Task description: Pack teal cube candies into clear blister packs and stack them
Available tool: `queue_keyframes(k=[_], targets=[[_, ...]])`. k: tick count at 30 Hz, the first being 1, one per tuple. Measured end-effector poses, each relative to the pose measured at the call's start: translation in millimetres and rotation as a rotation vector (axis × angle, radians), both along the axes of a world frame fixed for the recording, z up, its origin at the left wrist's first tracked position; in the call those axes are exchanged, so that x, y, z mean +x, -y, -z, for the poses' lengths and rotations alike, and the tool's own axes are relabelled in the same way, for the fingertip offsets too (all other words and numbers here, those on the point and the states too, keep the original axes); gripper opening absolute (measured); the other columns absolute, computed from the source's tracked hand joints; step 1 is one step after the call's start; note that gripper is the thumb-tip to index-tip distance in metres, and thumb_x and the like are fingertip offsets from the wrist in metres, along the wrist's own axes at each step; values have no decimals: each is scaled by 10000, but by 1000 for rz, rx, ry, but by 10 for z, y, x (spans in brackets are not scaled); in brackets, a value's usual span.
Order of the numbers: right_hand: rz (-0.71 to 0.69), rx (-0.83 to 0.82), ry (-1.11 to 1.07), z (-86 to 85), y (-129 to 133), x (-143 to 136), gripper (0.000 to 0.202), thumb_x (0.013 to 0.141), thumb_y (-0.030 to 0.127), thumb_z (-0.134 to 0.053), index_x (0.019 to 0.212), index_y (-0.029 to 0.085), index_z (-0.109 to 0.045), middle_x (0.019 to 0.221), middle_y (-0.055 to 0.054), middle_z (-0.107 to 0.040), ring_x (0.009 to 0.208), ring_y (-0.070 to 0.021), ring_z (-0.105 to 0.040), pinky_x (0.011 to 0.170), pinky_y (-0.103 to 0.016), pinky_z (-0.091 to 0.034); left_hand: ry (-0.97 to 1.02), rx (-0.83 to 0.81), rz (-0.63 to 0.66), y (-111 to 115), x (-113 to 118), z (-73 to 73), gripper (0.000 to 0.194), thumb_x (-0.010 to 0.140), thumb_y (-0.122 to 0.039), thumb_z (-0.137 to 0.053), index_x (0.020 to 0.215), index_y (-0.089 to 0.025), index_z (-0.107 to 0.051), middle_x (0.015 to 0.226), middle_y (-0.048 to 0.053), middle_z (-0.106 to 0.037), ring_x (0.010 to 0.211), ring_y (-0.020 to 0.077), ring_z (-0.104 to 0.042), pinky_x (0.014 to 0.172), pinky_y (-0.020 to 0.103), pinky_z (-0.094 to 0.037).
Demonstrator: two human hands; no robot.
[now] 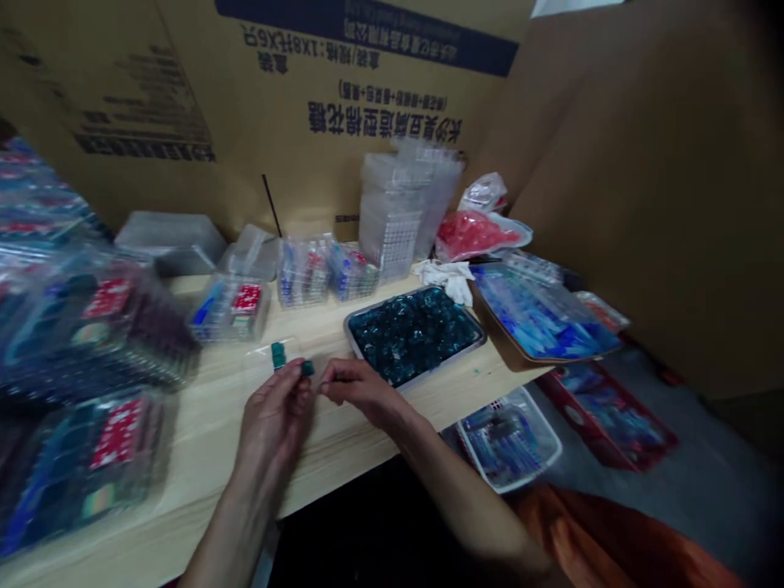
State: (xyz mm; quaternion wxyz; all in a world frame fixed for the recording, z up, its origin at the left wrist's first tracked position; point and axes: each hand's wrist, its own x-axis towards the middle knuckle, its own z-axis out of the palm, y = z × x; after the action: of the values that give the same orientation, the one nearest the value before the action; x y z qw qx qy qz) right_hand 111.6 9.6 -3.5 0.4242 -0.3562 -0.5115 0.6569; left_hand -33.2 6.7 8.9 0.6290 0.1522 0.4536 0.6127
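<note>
In the head view, the fingers of the left hand [278, 404] grasp a small green block [307, 368] above the counter [336, 445]. The right hand [361, 388] is just beside, its fingers bent in towards the thumb; whether they pinch anything I cannot tell. Just beyond the left fingers, green pieces [278, 354] lie in a clear tray [257, 357], partly covered by that hand.

Well beyond the fingers, a cardboard panel [263, 147] stands like a wall, its print upside down: 长沙臭豆腐造型棉花糖 in large characters, with 规格 and "1X8" higher up, and a blue band [294, 16] whose white line ends in 食品有限公司. Left of the fingers, a stack of clear packs [140, 327] shows red-and-white patterned squares, too blurred to read.

Near the right fingers, a shallow pan [444, 361] of dark teal lumps [413, 327] takes up the space ahead, its near corner behind the hand. Farther right of them are a white cloth [453, 282], a bag of red material [471, 235] and a carton [505, 343] of blue packets [545, 310].
</note>
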Motion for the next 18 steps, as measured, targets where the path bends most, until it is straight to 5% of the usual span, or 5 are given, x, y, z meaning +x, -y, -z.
queue_keyframes(k=[4,8,11,14,18], targets=[[57,128,217,-202,-26,548,217,766,396,-637,792,180,-650,692,5,-604,651,-137,-525,633,-256,-394,81,-65,-148,-147,-379,-70,157,759,14,-619,786,-110,-712,719,17,-698,602,55,-647,591,98,-554],[643,315,1125,-211,-302,1550,262,836,209,-481,925,123,-712,879,-121,-687,784,-219,-598,733,-328,-409,-263,102,-223,-49,-820,-79,210,675,-31,-725,868,-113,-741,839,39,-730,725,91,-678,689,139,-559],[641,410,1673,-52,-535,2100,327,758,104,-520,1033,50,-691,1022,-239,-656,932,-317,-600,775,-391,-395,-650,192,-131,56,-1002,-6,294,609,-155,-823,894,-149,-752,798,29,-725,699,104,-648,672,175,-522],[622,588,1810,37,-552,2244,293,780,126,-531,1005,18,-686,1131,-304,-605,1040,-374,-549,798,-428,-380,-1035,298,72,83,-1006,94,176,665,-220,-782,838,-191,-762,787,43,-728,722,148,-643,691,234,-502],[710,675,1688,79,-369,2011,321,859,233,-494,1053,69,-690,1165,-268,-609,1052,-376,-534,805,-457,-390,-1320,494,365,60,-865,236,158,765,-171,-653,844,-239,-772,847,55,-732,777,174,-660,738,271,-493]])
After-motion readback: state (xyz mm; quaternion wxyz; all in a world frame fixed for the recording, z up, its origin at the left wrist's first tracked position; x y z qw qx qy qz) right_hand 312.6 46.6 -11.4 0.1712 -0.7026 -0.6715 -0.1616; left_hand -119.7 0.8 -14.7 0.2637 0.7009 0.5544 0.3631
